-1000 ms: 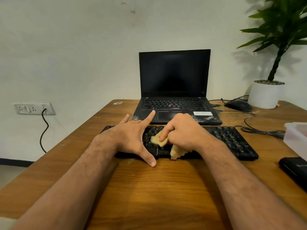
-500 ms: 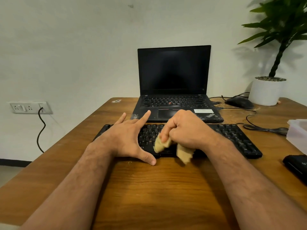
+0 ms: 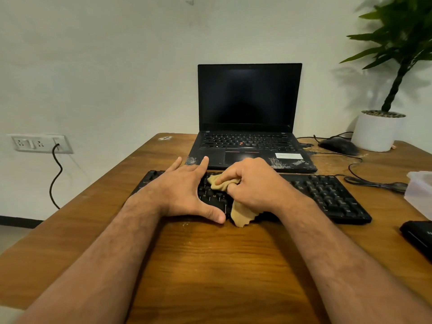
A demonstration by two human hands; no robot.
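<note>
A black keyboard [image 3: 327, 195] lies across the wooden table [image 3: 210, 265], in front of an open black laptop [image 3: 250, 118]. My left hand [image 3: 182, 192] rests flat on the keyboard's left part, fingers straight and spread, thumb at the front edge. My right hand [image 3: 254, 185] grips a tan cloth [image 3: 240, 216] and presses it onto the keys near the keyboard's middle with the index finger. One end of the cloth hangs over the keyboard's front edge onto the table.
A black mouse [image 3: 339, 146] and a white plant pot [image 3: 376, 132] stand at the back right. Cables [image 3: 374, 182] run across the right side. A translucent box [image 3: 420, 190] and a black object [image 3: 418, 235] sit at the right edge. A wall socket [image 3: 38, 143] is at left.
My right hand has pushed the cloth up the keys, from the front rows toward the keyboard's far edge. My left hand has stayed flat on the keyboard.
</note>
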